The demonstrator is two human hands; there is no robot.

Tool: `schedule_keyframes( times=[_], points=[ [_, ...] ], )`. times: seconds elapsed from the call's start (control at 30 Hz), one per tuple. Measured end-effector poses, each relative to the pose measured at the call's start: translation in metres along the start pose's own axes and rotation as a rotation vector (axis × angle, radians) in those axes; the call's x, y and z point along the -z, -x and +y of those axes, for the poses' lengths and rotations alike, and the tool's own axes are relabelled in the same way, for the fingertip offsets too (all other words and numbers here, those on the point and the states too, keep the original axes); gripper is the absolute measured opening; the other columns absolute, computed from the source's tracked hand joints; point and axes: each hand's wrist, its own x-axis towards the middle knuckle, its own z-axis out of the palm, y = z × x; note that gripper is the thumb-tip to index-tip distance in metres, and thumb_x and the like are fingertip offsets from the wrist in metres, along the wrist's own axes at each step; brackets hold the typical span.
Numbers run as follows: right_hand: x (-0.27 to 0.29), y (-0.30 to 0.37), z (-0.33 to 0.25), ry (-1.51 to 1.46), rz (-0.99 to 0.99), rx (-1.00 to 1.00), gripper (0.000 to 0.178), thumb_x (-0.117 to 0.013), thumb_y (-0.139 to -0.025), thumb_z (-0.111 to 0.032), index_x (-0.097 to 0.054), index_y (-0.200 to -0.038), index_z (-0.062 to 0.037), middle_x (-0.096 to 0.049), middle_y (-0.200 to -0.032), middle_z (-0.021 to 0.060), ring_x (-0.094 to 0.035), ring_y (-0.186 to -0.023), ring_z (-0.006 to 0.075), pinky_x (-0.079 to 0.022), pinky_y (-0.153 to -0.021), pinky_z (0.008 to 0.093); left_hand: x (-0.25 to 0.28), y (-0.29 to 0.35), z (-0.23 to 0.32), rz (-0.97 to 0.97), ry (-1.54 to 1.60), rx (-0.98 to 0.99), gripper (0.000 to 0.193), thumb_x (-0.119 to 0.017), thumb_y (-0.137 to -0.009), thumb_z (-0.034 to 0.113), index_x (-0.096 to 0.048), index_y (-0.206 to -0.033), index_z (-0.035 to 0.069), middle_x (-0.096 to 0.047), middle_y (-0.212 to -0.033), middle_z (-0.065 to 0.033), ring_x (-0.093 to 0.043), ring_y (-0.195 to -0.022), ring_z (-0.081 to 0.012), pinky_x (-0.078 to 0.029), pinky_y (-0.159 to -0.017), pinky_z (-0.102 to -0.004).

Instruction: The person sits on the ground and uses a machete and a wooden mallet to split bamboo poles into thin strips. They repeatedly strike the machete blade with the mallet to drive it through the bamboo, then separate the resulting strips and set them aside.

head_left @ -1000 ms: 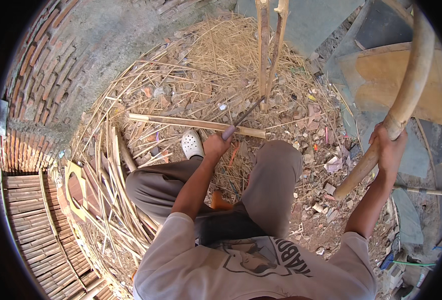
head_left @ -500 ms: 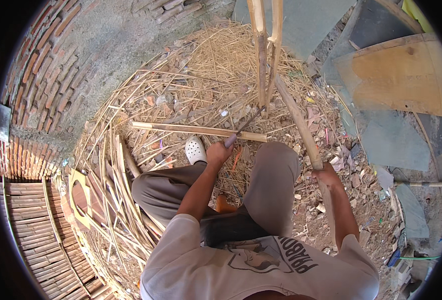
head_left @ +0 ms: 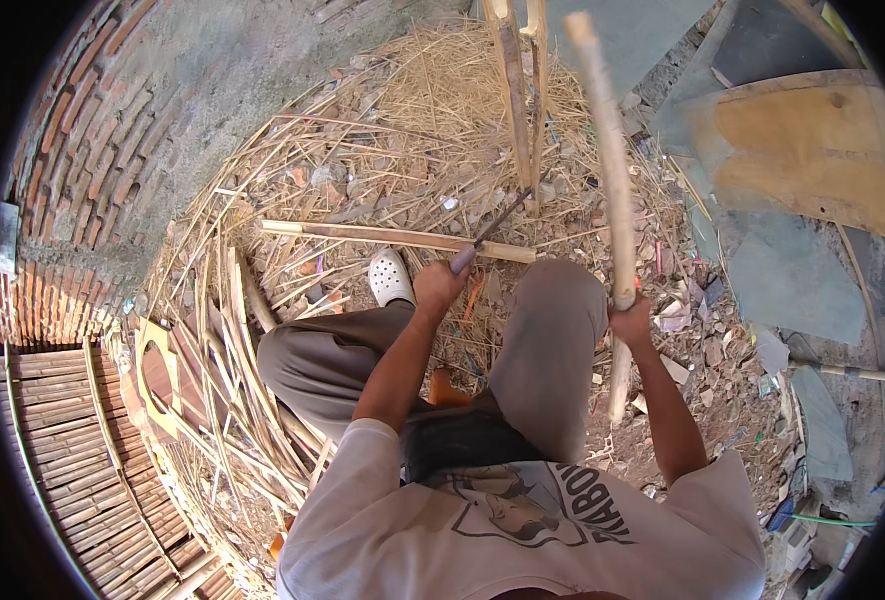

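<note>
My left hand (head_left: 439,286) is closed round the pale handle of a knife (head_left: 500,218). Its narrow dark blade slants up and right, the tip at the lower part of an upright split wooden pole (head_left: 517,110); whether they touch I cannot tell. The pole's two halves spread apart toward the top edge. My right hand (head_left: 630,322) grips a thick, pale wooden stick (head_left: 612,180) low down, right of my right knee. It stands raised, its upper end free and slightly blurred. A split length of wood (head_left: 392,236) lies crosswise on the ground before my knees.
Straw (head_left: 442,100) and rubble cover the ground. Long strips (head_left: 232,390) are heaped left of my legs. A brick wall (head_left: 92,140) rises at upper left, with a slatted bamboo panel (head_left: 82,460) below. Grey sheets (head_left: 792,280) and a brown board (head_left: 802,140) lie right.
The wooden stick has swung upright, its upper end away from the split pole, and my right hand has shifted slightly left and up. My left hand keeps the knife in nearly the same place.
</note>
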Motion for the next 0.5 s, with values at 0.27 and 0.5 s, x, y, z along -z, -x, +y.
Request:
schedule_keyframes(
  times=[0.27, 0.5],
  points=[
    [0.087, 0.012, -0.072, 0.053, -0.245, -0.29, 0.042, -0.07, -0.068, -0.009, -0.063, -0.106, 0.0094, -0.066, -0.075, 0.0149, -0.064, -0.061, 0.0217, -0.05, -0.053, 0.0359, -0.01, -0.01, -0.013, 0.004, -0.021, -0.016, 0.068, -0.058, -0.083, 0.063, -0.073, -0.089, -0.002, -0.07, -0.085, -0.0261, -0.07, -0.084, -0.0406, -0.055, -0.078, -0.0477],
    [0.182, 0.039, -0.232, -0.306, 0.337, 0.405, 0.018, -0.058, -0.077, 0.002, -0.053, -0.094, 0.0008, -0.056, -0.071, 0.0077, -0.055, -0.058, 0.0161, -0.047, -0.054, 0.0321, -0.004, -0.004, -0.013, 0.06, -0.018, -0.03, 0.063, -0.062, -0.082, 0.061, -0.073, -0.082, -0.001, -0.07, -0.08, -0.0246, -0.07, -0.079, -0.0401, -0.056, -0.073, -0.0483]
  ],
)
